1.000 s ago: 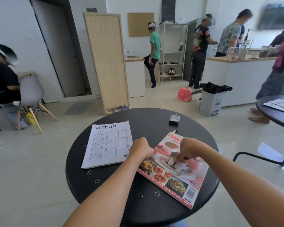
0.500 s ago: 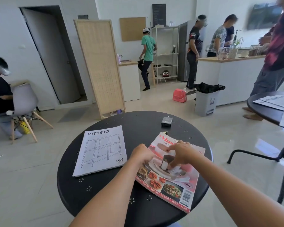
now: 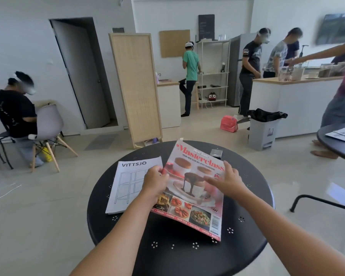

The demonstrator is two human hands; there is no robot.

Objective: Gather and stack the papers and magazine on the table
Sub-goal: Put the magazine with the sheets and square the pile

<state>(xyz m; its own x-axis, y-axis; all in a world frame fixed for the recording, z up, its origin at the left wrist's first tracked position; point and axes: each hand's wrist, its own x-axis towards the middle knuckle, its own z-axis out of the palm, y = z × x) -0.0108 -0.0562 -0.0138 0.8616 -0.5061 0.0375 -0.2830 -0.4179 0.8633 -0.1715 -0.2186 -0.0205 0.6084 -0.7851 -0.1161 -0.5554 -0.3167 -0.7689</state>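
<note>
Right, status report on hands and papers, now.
Left hand and right hand both gripping magazine, tilted up off table. VITTSJÖ booklet flat alongside, unstacked. Small dark box behind, clear.

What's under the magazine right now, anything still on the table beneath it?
The magazine is lifted and tilted, held by the left hand and right hand. Its left edge overlaps the VITTSJÖ booklet; below shows bare black table. Directly beneath is hidden.
</note>
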